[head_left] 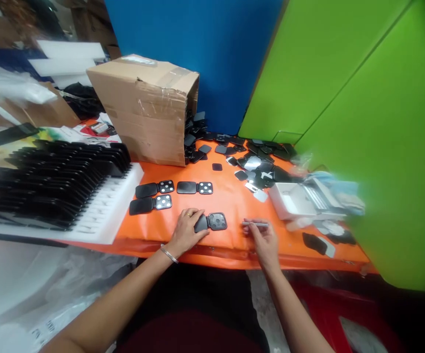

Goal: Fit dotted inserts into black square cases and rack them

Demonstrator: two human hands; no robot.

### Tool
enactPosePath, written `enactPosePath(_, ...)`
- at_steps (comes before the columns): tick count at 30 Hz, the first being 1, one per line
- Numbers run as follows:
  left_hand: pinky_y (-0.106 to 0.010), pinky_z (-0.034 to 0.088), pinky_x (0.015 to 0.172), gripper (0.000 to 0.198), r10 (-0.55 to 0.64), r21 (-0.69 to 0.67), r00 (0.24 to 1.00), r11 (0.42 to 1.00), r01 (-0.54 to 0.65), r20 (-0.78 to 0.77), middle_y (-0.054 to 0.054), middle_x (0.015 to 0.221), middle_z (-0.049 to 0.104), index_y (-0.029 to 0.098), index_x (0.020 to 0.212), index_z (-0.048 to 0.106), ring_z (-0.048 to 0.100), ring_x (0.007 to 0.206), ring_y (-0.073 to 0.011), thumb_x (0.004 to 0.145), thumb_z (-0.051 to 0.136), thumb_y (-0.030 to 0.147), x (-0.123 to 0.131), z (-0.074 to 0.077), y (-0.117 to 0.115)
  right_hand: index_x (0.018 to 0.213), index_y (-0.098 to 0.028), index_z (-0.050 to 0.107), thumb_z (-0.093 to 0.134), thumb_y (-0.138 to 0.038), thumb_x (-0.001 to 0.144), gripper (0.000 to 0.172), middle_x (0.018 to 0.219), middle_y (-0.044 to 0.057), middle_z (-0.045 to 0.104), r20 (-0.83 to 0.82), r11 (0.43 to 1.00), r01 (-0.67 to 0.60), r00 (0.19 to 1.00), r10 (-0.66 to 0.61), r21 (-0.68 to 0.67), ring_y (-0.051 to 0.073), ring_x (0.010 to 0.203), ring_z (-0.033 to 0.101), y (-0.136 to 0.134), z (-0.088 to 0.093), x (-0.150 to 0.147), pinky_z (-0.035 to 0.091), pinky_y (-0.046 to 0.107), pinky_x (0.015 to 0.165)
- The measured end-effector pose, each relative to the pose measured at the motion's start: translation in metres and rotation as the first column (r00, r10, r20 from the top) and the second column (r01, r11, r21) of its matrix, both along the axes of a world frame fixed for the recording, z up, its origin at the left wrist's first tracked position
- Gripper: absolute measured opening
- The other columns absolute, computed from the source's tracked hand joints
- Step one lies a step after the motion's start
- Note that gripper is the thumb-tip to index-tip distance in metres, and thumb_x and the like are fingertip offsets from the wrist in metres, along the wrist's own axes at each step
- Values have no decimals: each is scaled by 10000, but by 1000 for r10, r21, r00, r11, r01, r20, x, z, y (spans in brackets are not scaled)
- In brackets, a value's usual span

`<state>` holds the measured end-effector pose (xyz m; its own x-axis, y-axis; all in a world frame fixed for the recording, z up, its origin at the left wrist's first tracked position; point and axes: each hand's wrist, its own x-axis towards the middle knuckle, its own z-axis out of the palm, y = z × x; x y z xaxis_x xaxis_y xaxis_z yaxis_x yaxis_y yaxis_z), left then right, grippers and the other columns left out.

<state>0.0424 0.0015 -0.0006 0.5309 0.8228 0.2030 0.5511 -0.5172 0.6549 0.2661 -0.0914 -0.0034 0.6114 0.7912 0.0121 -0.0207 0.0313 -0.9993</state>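
On the orange tabletop lies a black hinged case, opened flat, with a dark round-cornered panel on its right half. My left hand grips its left half between thumb and fingers. To the right, my right hand pinches a thin silvery strip, seen edge-on, so its exact kind is unclear. Beyond my left hand, similar open cases lie flat: one case on the right, another case to its left, and a third case below that. Their right halves bear white dots.
A white foam rack of upright black pieces stands at left. Behind is a cardboard box spilling black pieces. Loose dark and shiny plates are heaped at back right, near a white box. Green panels border the right side.
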Motion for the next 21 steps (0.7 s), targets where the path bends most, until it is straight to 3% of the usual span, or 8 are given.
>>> enactPosePath(5,-399,407,932,523,106,-65,989,991,-113,-102,-58,1061,487,221,1087,569,442,1041,-253,630,787,350,5,7,3,897,-180,528,680,-343,775,254,882,62,693,-10,998,61,998,-61,17,131,638,635,3,-4,1,541,283,596)
enactPosePath(9,-409,416,865,511,100,-131,976,983,-126,-192,-45,1019,529,214,995,546,482,984,-258,581,813,351,8,16,9,888,-178,533,670,-349,783,244,837,50,690,38,998,64,997,-65,21,128,614,632,4,-4,0,541,281,581)
enactPosePath(12,-386,441,823,483,34,-181,988,982,-61,-148,-25,989,586,223,1011,507,539,940,-246,623,787,287,7,23,10,887,-173,541,660,-349,791,233,831,52,686,62,998,52,997,-53,22,128,622,632,4,-4,-2,543,278,581)
enactPosePath(15,-343,472,795,428,-6,-229,1000,973,4,-9,-7,941,634,238,1108,470,598,890,-208,741,685,193,3,29,7,891,-172,544,650,-346,800,223,834,53,682,72,999,44,996,-46,28,125,630,631,3,-5,-2,545,271,578)
enactPosePath(17,-324,480,822,340,0,-177,993,984,21,116,-6,926,653,240,1139,481,617,886,-179,827,592,158,-1,32,5,892,-174,542,648,-344,803,219,841,53,681,78,998,44,996,-47,36,125,633,632,3,-6,-1,544,267,571)
enactPosePath(21,-354,456,916,214,-82,151,982,987,57,169,-30,1018,655,235,1071,595,577,997,-177,919,467,157,-14,29,-3,899,-172,544,642,-347,808,220,849,57,681,97,999,45,994,-48,28,127,628,632,3,-7,-2,545,271,568)
